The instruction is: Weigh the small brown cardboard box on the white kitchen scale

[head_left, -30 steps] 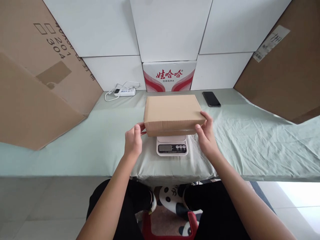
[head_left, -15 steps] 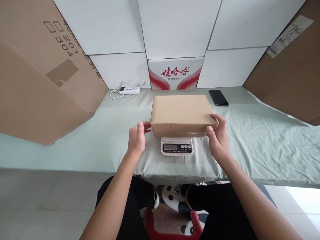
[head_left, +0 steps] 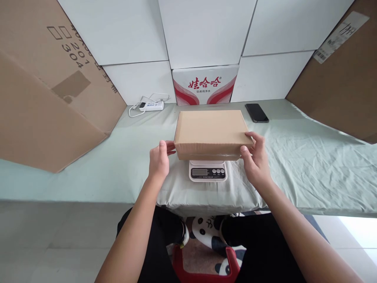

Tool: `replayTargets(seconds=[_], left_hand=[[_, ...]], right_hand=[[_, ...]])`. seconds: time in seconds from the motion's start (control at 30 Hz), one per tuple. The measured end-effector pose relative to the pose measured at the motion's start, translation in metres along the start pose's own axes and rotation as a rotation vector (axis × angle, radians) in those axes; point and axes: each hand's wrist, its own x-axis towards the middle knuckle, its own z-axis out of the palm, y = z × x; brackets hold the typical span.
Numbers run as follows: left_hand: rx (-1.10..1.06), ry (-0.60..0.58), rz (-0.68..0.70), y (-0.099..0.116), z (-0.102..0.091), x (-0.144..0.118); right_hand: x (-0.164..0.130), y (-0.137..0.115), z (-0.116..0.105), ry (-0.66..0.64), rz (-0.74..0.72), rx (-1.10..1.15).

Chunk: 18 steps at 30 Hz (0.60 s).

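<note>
A closed brown cardboard box rests over a white digital kitchen scale. The scale's platform is mostly hidden beneath it, and its display looks blank. At the box's left side, my left hand has its fingers against the wall near the front corner, thumb raised. My right hand grips the right front corner, with the thumb on the front face and the fingers along the side. Between them the two hands hold the box.
Behind the box stands a white-and-red carton against white panels. A black phone lies back right; a white power strip with its cable lies back left. Large cardboard sheets flank the green cloth-covered table.
Both hands keep their hold on the box, which sits slightly farther left over the scale. The whole view has shifted a little.
</note>
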Motion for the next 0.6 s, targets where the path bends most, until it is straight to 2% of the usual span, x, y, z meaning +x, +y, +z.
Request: replayTargets(seconds=[0.2,0.27,0.37,0.43,0.5,0.6], left_hand=[[0.024,0.016,0.005,0.001,0.0,-0.001],[0.025,0.108,0.029,0.003,-0.003,0.002],[-0.041,0.339,0.047,0.007,-0.011,0.01],[-0.097,0.419,0.022,0.009,-0.016,0.016],[-0.127,0.395,-0.014,0.007,-0.018,0.02],[-0.15,0.24,-0.075,0.002,-0.011,0.02]], right_hand=[[0.0,0.001,0.0,0.008,0.013,0.001],[0.0,0.001,-0.001,0.068,-0.032,0.011],[0.001,0.002,-0.003,0.207,-0.142,0.037],[0.003,0.002,-0.005,0.24,-0.182,0.045],[0.004,0.001,-0.004,0.204,-0.167,0.025],[0.004,-0.003,-0.002,0.123,-0.108,-0.047]])
